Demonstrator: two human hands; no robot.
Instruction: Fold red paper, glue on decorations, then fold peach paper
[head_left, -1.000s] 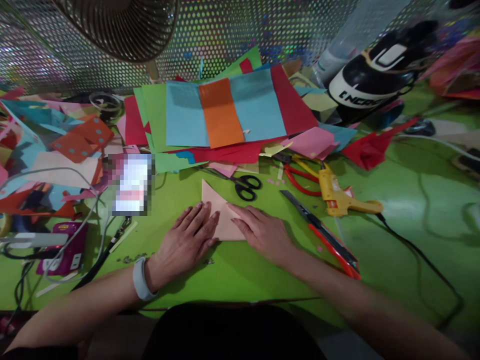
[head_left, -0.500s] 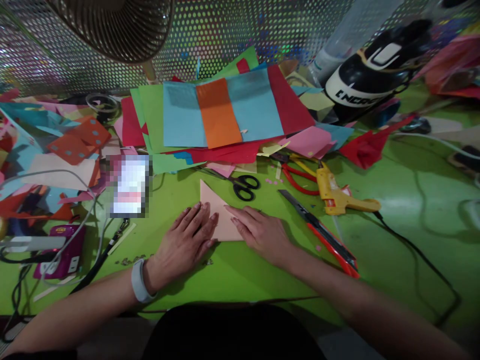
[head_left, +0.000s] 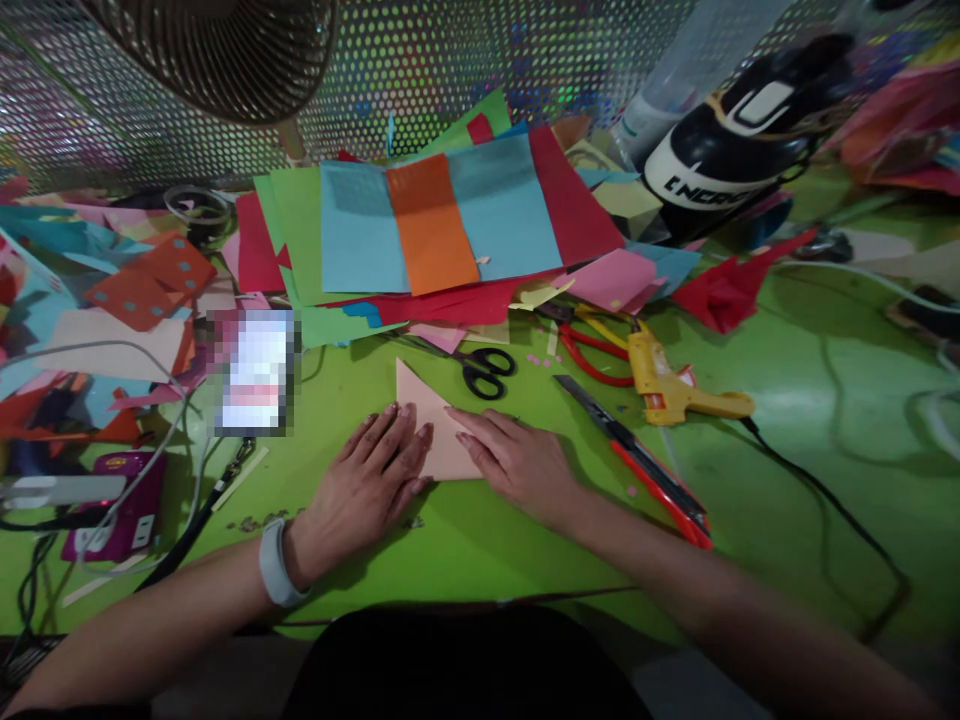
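A pale pink sheet of paper [head_left: 442, 440], folded into a triangle, lies on the green table in front of me. My left hand [head_left: 371, 455] rests flat over its left side with the fingers stretched out. On the slanted right edge, my right hand [head_left: 514, 455] presses with its extended index finger, and its other fingers are partly curled out of sight. The paper's tip points away from me. Just beyond it lie black-handled scissors [head_left: 487, 372], their blades partly under paper scraps.
A utility knife [head_left: 637, 465] and a yellow glue gun [head_left: 664, 380] lie to the right. Stacked coloured paper [head_left: 442, 225] is at the back, near a fan [head_left: 225, 60] and a black bottle [head_left: 727, 150]. At left are a phone [head_left: 257, 372], cables and a purple box [head_left: 124, 505].
Both hands keep their places on the folded paper. The whole view has shifted slightly, with things appearing a little further left.
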